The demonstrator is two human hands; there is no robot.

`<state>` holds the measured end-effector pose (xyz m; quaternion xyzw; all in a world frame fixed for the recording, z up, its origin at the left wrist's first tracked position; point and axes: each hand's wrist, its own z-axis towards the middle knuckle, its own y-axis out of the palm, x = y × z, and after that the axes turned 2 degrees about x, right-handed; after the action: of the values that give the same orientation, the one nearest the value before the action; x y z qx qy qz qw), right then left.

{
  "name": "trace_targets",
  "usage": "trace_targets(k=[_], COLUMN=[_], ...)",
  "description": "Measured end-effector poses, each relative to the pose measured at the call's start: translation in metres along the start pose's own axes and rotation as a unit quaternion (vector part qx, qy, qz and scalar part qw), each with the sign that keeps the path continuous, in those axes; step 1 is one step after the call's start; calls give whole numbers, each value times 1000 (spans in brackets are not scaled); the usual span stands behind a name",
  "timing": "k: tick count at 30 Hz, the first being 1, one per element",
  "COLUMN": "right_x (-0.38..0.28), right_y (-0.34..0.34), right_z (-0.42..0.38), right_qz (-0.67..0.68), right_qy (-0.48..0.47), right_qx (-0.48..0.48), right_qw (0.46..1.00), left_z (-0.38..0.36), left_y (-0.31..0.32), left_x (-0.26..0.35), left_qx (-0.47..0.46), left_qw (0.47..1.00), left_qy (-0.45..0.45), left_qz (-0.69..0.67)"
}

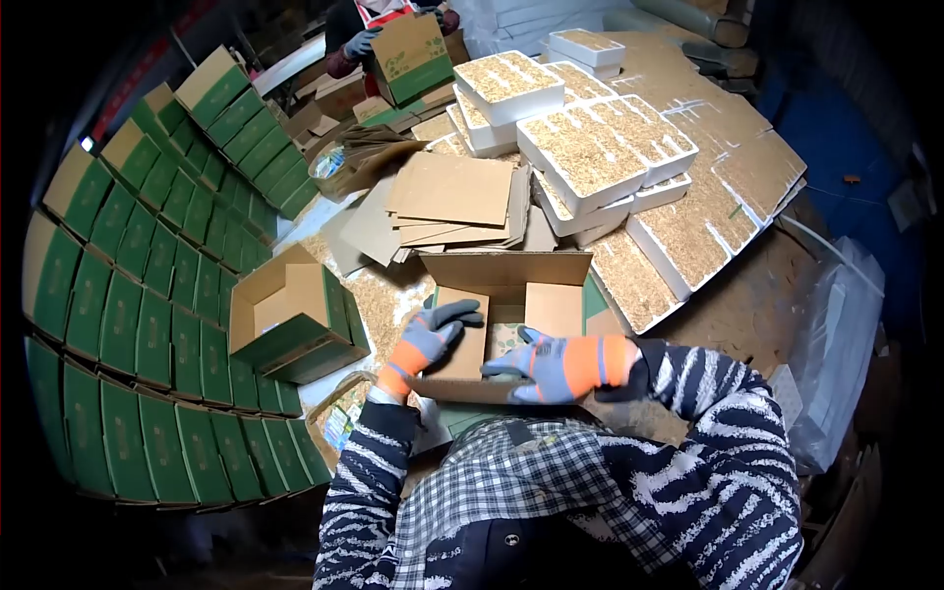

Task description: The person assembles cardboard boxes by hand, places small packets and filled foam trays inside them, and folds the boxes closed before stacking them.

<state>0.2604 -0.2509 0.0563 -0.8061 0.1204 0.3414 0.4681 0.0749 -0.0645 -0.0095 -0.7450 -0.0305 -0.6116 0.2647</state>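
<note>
An open cardboard box [506, 285] with green sides stands right in front of me, its flaps spread. My left hand [431, 339], in a grey and orange glove, reaches into the box's left half with fingers spread on an inner flap. From the right, my right hand [556, 366], gloved the same way, lies flat across the box's near edge and presses on the cardboard. Neither hand grips anything loose.
Rows of closed green boxes [147, 285] are stacked at the left, with one open green box [290, 320] beside them. Flat cardboard sheets [447, 197] lie behind my box. White trays of straw-like filling [600, 147] sit at the back right. Another person's gloved hand [361, 42] holds a box at the far back.
</note>
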Motion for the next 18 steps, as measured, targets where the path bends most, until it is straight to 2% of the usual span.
trace_targets(k=[1, 2, 3, 4, 5, 6, 8, 9, 10, 12, 13, 14, 15, 16, 17, 18], right_x=[13, 35, 45, 51, 38, 32, 32, 41, 29, 34, 53, 57, 60, 64, 92, 121], right_y=[-9, -13, -14, -14, -20, -22, -13, 16, 35, 74, 103, 111, 120, 128, 134, 140], right_z=[4, 11, 9, 7, -3, -6, -13, 3, 2, 32, 55, 51, 46, 42, 42, 42], right_qz=[-66, -180, -175, -169, -125, -82, 3, 37, 291, 279, 452, 591, 722, 795, 657, 492], right_qy=[-28, -99, -65, -34, -44, -56, -20, -106, 12, -35, -38, -21, 37, 116, 153, 191], right_qx=[40, 135, 145, 157, 205, 258, 354, 560, 535, 616, 545, 409, 254, 123, 120, 105], right_qw=[997, 969, 972, 972, 970, 961, 935, 821, 793, 736, 705, 695, 642, 583, 729, 843], left_z=[-7, -17, -28, -39, -51, -60, -88, -94, -97, -99, -90, -83, -72, -60, -54, -55], left_y=[-4, -4, -5, -4, 1, 3, 6, 6, -9, -25, -27, -25, -20, -15, 1, 14], left_x=[-3, -7, -27, -48, -56, -74, -65, -26, -1, 54, 76, 71, 56, 41, 27, 46], left_qx=[72, 145, 246, 336, 429, 511, 496, 435, 297, 255, 218, 220, 166, 109, 54, -25], left_qw=[990, 959, 962, 919, 892, 856, 864, 891, 919, 965, 976, 975, 979, 965, 968, 972], left_qy=[11, 23, 98, 166, 50, 39, 70, 53, 88, 51, 16, 15, -10, -32, -29, -72], left_qz=[-121, -243, -62, 124, -134, -65, 58, -119, -244, 17, 6, 4, 120, 236, 244, 221])
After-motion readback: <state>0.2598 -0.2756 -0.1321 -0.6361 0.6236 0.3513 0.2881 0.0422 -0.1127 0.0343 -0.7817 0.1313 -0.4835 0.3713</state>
